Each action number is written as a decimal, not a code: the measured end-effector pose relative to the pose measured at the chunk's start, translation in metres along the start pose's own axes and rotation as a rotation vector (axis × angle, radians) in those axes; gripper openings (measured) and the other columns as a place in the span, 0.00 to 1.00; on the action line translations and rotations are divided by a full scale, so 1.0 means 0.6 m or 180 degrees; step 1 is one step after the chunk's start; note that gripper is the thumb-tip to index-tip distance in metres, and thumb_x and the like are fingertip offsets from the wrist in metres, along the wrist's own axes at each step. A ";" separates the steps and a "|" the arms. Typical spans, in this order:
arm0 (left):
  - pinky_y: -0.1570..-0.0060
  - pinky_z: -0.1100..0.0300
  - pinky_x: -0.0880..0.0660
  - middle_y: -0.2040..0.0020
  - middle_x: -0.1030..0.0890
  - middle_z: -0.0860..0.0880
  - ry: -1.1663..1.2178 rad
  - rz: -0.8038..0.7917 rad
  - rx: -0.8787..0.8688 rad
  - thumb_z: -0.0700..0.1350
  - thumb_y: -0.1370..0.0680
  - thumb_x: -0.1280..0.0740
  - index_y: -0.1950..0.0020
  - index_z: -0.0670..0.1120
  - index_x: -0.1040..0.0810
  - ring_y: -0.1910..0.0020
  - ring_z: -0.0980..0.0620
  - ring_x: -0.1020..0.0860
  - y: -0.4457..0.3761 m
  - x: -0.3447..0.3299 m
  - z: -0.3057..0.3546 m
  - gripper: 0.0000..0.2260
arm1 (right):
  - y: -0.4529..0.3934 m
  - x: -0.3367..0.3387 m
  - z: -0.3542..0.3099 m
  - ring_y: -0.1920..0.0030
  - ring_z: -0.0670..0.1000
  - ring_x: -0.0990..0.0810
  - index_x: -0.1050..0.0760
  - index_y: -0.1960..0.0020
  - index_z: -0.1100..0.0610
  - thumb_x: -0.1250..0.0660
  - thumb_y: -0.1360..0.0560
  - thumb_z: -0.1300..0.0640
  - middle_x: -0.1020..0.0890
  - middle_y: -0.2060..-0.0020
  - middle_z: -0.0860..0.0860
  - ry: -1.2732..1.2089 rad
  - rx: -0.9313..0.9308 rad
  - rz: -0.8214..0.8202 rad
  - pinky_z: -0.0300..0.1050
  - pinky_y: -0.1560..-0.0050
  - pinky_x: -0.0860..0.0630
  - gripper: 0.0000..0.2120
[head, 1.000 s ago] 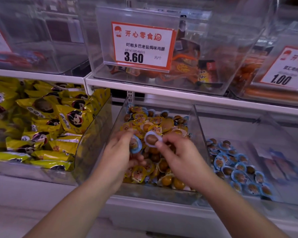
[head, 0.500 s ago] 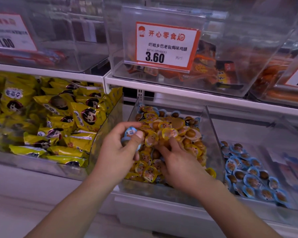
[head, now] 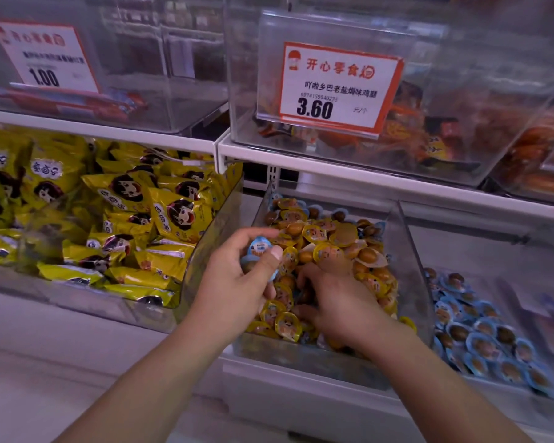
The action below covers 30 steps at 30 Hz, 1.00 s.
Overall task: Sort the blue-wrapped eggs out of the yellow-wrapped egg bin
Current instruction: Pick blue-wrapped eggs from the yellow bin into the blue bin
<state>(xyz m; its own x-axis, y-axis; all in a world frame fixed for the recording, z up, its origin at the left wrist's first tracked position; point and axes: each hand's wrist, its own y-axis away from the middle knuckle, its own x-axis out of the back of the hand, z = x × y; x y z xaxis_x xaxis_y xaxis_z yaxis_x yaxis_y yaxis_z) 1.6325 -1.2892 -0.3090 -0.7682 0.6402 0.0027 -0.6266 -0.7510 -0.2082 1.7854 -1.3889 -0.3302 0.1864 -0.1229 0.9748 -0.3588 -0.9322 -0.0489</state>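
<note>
Left hand [head: 237,282] pinches blue eggs [head: 258,251] above yellow bin [head: 406,251]; right hand [head: 336,302] digs inside, grip hidden. Risk: loose pinch drops eggs back.

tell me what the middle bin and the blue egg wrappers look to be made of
Middle bin: clear rigid plastic, likely acrylic, glossy; eggs show through its walls, which catch glare. Blue-wrapped eggs in the left hand: thin shiny plastic film, seemingly; printed, with highlights.
</note>
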 end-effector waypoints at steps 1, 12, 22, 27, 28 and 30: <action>0.79 0.58 0.30 0.64 0.20 0.42 -0.0052 -0.0008 -0.0011 0.46 0.20 0.32 0.47 0.61 0.21 0.74 0.50 0.23 0.000 0.000 -0.001 0.08 | -0.001 0.002 -0.001 0.42 0.53 0.26 0.28 0.42 0.46 0.28 0.28 0.44 0.25 0.44 0.47 0.0021 -0.0002 -0.0022 0.51 0.49 0.24 0.18; 0.62 0.65 0.29 0.57 0.23 0.62 -0.1841 -0.0249 -0.0481 0.51 0.21 0.32 0.39 0.60 0.26 0.61 0.62 0.24 0.010 -0.029 -0.020 0.11 | 0.012 0.035 0.033 0.57 0.45 0.19 0.19 0.50 0.48 0.24 0.29 0.54 0.17 0.59 0.46 -0.1573 -0.0190 0.0289 0.38 0.58 0.22 0.09; 0.77 0.64 0.29 0.63 0.18 0.51 0.0158 -0.0061 0.0590 0.45 0.22 0.29 0.46 0.51 0.21 0.71 0.55 0.21 -0.001 -0.101 -0.010 0.06 | 0.029 0.042 0.041 0.49 0.52 0.14 0.17 0.49 0.51 0.30 0.22 0.59 0.13 0.51 0.51 -0.4189 -0.0811 0.1037 0.46 0.51 0.18 0.06; 0.58 0.66 0.24 0.57 0.16 0.57 -0.0681 -0.0042 -0.0048 0.45 0.27 0.24 0.48 0.54 0.21 0.57 0.61 0.18 -0.007 -0.111 -0.018 0.11 | 0.036 0.041 0.028 0.46 0.55 0.15 0.18 0.47 0.55 0.31 0.22 0.61 0.13 0.50 0.54 -0.4476 -0.0924 0.1122 0.59 0.41 0.21 0.06; 0.58 0.66 0.24 0.55 0.16 0.59 -0.0779 -0.0033 -0.0203 0.46 0.27 0.24 0.48 0.57 0.21 0.57 0.63 0.19 -0.007 -0.113 -0.017 0.12 | 0.038 0.041 0.027 0.46 0.56 0.15 0.17 0.48 0.54 0.31 0.21 0.61 0.13 0.50 0.55 -0.4600 -0.0974 0.1124 0.58 0.42 0.20 0.06; 0.54 0.68 0.24 0.50 0.18 0.62 -0.0974 0.0029 -0.0534 0.50 0.26 0.25 0.43 0.61 0.23 0.51 0.65 0.20 -0.006 -0.116 -0.015 0.15 | 0.043 0.048 0.024 0.48 0.58 0.15 0.15 0.50 0.55 0.33 0.21 0.60 0.14 0.49 0.58 -0.5063 -0.1134 0.1104 0.56 0.49 0.18 0.07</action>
<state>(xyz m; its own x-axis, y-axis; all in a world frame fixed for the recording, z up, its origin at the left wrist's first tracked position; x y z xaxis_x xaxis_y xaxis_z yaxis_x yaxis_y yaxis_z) 1.6895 -1.3299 -0.3172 -0.7934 0.5362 0.2880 -0.6087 -0.7033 -0.3673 1.7948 -1.4211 -0.3064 0.6614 -0.7029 -0.2617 -0.7144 -0.6966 0.0656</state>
